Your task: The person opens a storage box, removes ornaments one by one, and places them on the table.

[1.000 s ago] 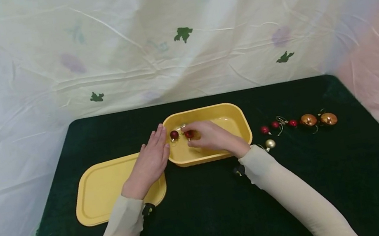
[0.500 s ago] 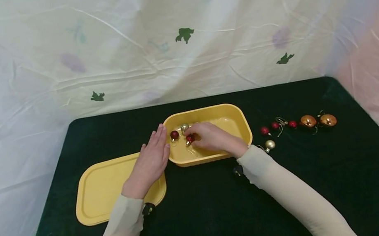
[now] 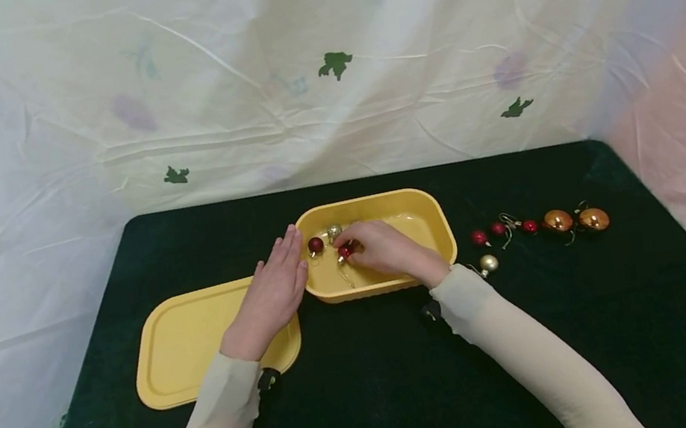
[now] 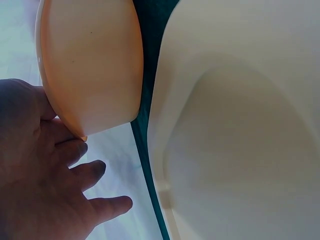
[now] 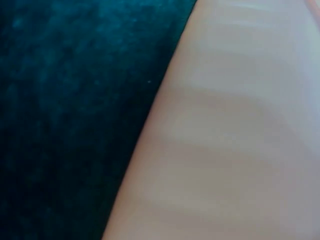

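I read this as placing baubles: I've got the right hand (image 3: 382,246) pinching a small red bauble (image 3: 345,251) inside the yellow container (image 3: 382,204), left hand (image 3: 269,293) straight-fingered against its left end. Next likely calls for a clean release. Versus a second ago, its cord (image 3: 347,276) shows and the pale gold bauble (image 3: 334,231) is less covered.
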A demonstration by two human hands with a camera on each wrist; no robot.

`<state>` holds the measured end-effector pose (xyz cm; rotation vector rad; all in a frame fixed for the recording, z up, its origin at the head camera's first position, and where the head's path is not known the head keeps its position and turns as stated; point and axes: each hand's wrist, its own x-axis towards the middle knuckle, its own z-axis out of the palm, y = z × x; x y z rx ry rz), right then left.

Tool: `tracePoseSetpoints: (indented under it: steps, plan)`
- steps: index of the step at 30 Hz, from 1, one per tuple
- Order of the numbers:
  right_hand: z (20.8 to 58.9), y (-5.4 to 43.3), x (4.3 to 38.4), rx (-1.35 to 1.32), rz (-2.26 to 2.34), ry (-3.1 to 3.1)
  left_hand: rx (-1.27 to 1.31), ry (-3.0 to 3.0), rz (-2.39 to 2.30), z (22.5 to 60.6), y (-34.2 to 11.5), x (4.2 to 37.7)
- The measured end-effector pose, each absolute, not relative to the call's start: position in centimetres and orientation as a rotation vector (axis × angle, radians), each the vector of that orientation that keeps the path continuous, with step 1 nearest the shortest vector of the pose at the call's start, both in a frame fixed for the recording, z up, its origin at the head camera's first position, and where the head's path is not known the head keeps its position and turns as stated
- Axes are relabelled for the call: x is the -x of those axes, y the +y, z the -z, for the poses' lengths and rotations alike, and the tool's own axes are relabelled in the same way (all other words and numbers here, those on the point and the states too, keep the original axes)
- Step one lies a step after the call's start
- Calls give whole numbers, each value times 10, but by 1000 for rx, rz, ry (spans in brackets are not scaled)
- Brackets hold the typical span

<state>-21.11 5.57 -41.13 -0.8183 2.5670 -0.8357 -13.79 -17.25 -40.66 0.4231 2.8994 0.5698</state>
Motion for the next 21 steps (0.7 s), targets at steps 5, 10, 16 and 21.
tracePoseSetpoints:
  steps: [5, 10, 16, 21]
  plan:
    - [406, 62, 206, 832, 898, 2602, -419, 2900, -569, 407, -172, 138]
    - [401, 70, 200, 855, 971, 2616, -413, 2906, -575, 406, -172, 138]
    - [393, 81, 191, 833, 1061, 2624, -407, 2900, -587, 407, -171, 137]
    - [386, 92, 182, 833, 1159, 2628, -415, 2894, -603, 407, -172, 137]
